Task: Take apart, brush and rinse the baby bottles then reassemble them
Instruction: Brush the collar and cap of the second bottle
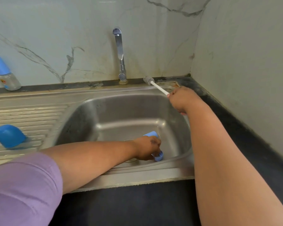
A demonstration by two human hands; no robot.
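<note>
While the left hand [148, 148] curls round a blue bottle part [158, 156] low in the sink [121, 110], mostly hiding it, the right hand [180, 99] grips the brush [155, 85] handle by the faucet [120, 54]. Another blue piece [151, 133] peeks behind; a capped bottle [5, 73] stands far left.

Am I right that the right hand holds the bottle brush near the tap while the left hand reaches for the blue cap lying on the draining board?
Not quite. The head view shows the left hand down in the sink basin, gripping a blue bottle part; the blue cap lies untouched on the draining board. The right hand does hold the bottle brush near the tap.
</note>
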